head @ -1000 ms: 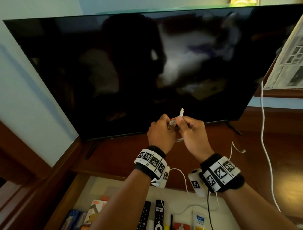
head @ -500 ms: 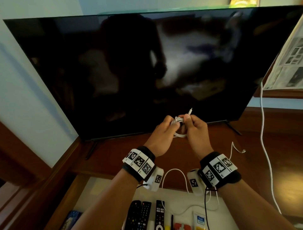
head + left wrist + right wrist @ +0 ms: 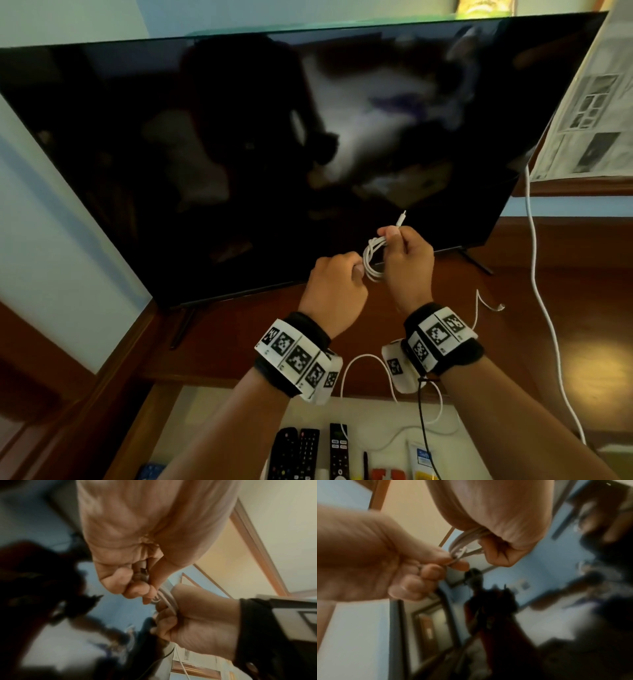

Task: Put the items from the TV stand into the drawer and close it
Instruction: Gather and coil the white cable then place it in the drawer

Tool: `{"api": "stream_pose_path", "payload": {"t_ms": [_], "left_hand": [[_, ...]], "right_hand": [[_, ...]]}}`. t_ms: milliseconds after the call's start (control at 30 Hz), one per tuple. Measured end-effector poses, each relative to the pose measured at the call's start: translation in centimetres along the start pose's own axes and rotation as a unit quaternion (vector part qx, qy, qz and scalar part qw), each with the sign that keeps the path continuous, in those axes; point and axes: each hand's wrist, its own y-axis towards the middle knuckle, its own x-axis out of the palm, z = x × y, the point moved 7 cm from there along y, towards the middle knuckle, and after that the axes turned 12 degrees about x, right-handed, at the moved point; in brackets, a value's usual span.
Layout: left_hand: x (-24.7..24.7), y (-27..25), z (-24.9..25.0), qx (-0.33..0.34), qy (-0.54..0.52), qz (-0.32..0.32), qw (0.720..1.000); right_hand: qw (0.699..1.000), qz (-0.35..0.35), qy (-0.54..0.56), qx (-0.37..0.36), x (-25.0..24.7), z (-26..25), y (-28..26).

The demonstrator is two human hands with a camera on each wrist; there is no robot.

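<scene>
Head view: a coiled white cable (image 3: 373,261) is pinched between both hands above the TV stand (image 3: 513,308). The right hand (image 3: 407,263) is curled round its upper loops; the left hand (image 3: 337,291) grips the lower side. The open drawer (image 3: 219,404) lies below, remotes (image 3: 308,452) inside.

TV (image 3: 239,154) stands on TV stand (image 3: 565,308), toward back. Both hands raised in front of TV's lower edge: left hand (image 3: 334,291) left of right hand (image 3: 407,265), coiled cable (image 3: 373,262) between them, plug end sticking up above right hand. Open drawer (image 3: 212,404) below stand's front edge; three remotes (image 3: 308,452) side by side inside. Loose cable (image 3: 544,308) trails across stand at right. Newspaper (image 3: 589,113) right of TV.
</scene>
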Motion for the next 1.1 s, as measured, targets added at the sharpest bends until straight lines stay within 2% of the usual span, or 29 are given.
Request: {"api": "stream_pose_path", "payload": {"t_ms": [100,167,267,333,400,500,567,633,700,800,900,1000,1100], "left_hand": [[-0.1,-0.4,0.8,0.012,0.07,0.003,0.997],[0.2,-1.0,1.3,0.027,0.027,0.017,0.999],[1.4,-1.9,-0.3,-0.016,-0.087,0.021,0.996],[2.1,-2.3,-1.3,-0.032,-0.099,-0.002,0.995],[2.6,-2.2,-1.1,-0.015,-0.07,-0.035,0.997],[2.6,-1.2,0.4,0.015,-0.073,-0.051,0.996],[2.5,-0.7,0.7,0.031,-0.094,-0.046,0.994],[2.7,-1.1,0.6,0.052,-0.101,-0.063,0.992],[3.4,-2.3,0.1,0.097,-0.043,-0.096,0.99],[4.9,-3.6,-0.8,0.181,0.151,-0.172,0.956],[6.3,-4.2,-0.9,0.237,0.219,-0.238,0.916],[8.2,-5.3,0.4,0.303,0.275,-0.267,0.872],[9.9,-6.8,2.0,0.379,0.275,-0.21,0.858]], "right_hand": [[0.999,0.02,-0.032,-0.009,-0.1,-0.5,0.3],[0.999,0.032,-0.026,0.015,-0.1,-0.5,0.4],[0.992,0.008,0.065,0.109,0.7,1.4,0.4],[0.973,-0.005,0.145,0.182,0.8,3.2,0.4],[0.955,-0.008,0.187,0.229,0.3,4.5,0.3],[0.958,-0.005,0.206,0.198,-0.9,4.2,0.6],[0.969,-0.021,0.177,0.174,-1.7,3.9,0.7],[0.971,-0.083,0.141,0.174,-2.5,4.3,0.6],[0.966,-0.149,0.097,0.189,-4.1,5.4,0.1],[0.957,-0.226,-0.027,0.182,-7.3,7.0,-1.3],[0.928,-0.306,-0.079,0.197,-9.6,9.0,-3.6],[0.903,-0.351,-0.011,0.249,-11.9,10.7,-5.7],[0.864,-0.393,0.075,0.307,-14.3,12.0,-7.0]]}}
